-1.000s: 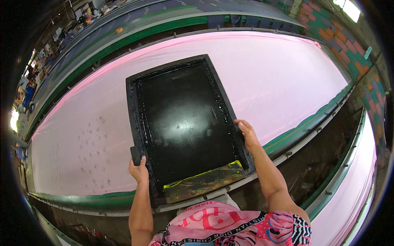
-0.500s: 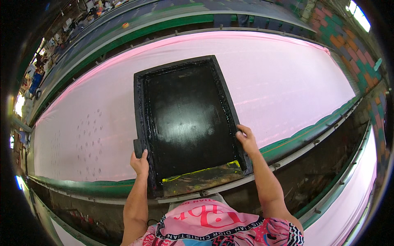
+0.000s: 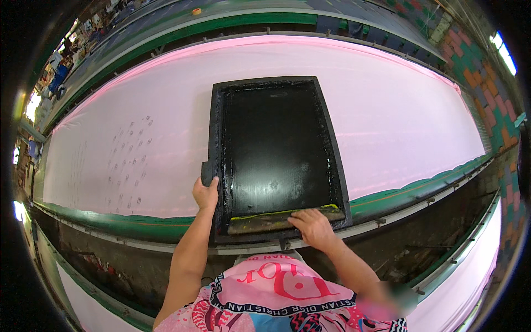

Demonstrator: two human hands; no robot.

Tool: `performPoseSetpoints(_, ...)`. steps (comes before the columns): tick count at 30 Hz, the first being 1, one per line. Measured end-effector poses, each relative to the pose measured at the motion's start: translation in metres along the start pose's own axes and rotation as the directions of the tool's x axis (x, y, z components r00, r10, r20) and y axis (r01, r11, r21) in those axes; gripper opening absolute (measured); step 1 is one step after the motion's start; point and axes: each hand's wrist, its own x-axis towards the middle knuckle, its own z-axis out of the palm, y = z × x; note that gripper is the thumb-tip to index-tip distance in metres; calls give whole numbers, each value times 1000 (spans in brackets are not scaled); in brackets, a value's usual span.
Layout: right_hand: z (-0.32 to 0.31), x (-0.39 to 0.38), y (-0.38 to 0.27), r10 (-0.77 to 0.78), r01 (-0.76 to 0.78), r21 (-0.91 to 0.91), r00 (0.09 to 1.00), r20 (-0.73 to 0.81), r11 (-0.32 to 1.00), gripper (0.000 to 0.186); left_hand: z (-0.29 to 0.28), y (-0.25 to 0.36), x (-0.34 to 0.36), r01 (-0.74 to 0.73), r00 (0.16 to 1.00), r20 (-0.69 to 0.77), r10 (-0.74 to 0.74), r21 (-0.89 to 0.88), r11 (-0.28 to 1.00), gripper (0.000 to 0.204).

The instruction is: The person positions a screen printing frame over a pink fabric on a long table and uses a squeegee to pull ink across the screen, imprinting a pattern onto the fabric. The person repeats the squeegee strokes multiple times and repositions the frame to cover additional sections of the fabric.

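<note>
A black screen-printing frame lies on pale pink cloth stretched over a long table. Dark wet-looking ink coats the frame's inner edges, and its mesh is a glossy black. My left hand grips the left side rail just below a small block, thumb on top. Along the near end inside the frame rests a wide squeegee, stained, with a bright yellow-green edge. My right hand has its fingers over the right part of that squeegee; its thumb is mostly hidden.
Rows of small dark printed marks show on the cloth at the left. A metal rail with stops runs along the table's near edge. Beyond stands another long table with a roll of tape. More pink cloth lies at lower right.
My right hand has left the frame's right rail and moved onto the squeegee. My left hand stays on the left rail. The frame sits straighter and farther right in view.
</note>
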Motion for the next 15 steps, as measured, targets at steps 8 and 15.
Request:
performPoseSetpoints(8,-5,64,-21,183,-136,-169,935,304,976,43,5,-1,-1,-33,999,30,35,-67,997,42)
performPoseSetpoints(15,5,40,-50,227,-167,-219,931,287,961,57,-11,3,55,-128,961,260,98,99,987,46)
